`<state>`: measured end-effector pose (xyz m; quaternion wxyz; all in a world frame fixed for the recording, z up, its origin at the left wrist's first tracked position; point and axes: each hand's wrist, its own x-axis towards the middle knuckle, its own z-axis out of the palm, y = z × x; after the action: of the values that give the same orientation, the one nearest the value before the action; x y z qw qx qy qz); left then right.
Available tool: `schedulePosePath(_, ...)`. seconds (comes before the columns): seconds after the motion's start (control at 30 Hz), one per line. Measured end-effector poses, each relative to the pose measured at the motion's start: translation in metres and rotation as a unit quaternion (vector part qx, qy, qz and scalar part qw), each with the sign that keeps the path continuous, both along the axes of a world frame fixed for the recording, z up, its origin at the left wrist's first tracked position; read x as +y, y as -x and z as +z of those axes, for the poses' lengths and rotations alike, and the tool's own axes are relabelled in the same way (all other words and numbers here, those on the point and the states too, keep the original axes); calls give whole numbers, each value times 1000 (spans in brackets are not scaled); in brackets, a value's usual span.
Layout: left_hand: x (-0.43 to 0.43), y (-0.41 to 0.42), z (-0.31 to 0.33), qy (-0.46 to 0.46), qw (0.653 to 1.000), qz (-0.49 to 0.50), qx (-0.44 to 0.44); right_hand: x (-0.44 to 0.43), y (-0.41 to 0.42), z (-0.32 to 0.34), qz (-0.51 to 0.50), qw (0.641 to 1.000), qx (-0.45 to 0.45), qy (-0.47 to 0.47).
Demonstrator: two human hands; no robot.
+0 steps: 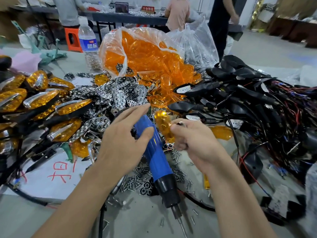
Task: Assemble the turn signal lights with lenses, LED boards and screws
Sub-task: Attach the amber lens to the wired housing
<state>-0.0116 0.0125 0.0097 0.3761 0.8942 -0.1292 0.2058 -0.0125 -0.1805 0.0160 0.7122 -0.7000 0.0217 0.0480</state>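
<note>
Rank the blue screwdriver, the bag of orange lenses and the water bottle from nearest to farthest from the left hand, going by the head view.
1. Blue screwdriver: directly under the left hand, near the table's front.
2. Bag of orange lenses: beyond the hand, mid-table.
3. Water bottle: farthest back, left of the bag.

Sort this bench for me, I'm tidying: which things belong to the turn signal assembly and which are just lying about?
For the job: blue electric screwdriver; amber plastic lens pinched in the right hand; clear bag of amber lenses; heap of chrome honeycomb plates; loose steel screws; black wired housings; finished amber lights.
Lying about: clear plastic water bottle; orange plastic stool; pink sheet.
</note>
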Motion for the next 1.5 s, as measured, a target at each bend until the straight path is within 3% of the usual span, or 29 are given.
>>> schedulePosePath(0.07,-3,2,2,59,994,-73,54,7,5,1,92,983,41,-151)
schedulePosePath(0.13,-4,1,3,141,978,-112,101,8,6,1,124,973,56,-186)
schedulePosePath(0.33,-1,-5,0,268,957,-6,108,14,3,6,-49,997,-25,-61)
schedulePosePath(0.43,0,-5,3,381,910,-23,160,17,6,11,-116,989,-28,-88)
schedulePosePath(0.53,2,-6,5,470,858,-48,200,16,8,12,-116,991,-32,-56)
schedulePosePath(0.73,0,-7,2,400,895,-41,193,21,4,10,-66,994,-83,-41)
schedulePosePath(0.93,-5,-7,0,328,931,-31,157,16,6,14,-104,976,-58,-181)
schedulePosePath(1.1,-3,-6,-1,301,942,-42,141,13,5,16,-77,936,-7,-342)
schedulePosePath(1.23,-4,-6,-5,328,931,-29,158,20,4,12,-46,957,-32,-283)
schedulePosePath(1.37,-3,-8,-6,367,916,10,163,25,5,10,-29,952,-17,-303)
schedulePosePath(1.5,-6,-7,-3,395,901,-47,174,36,7,5,-39,976,-31,-214)
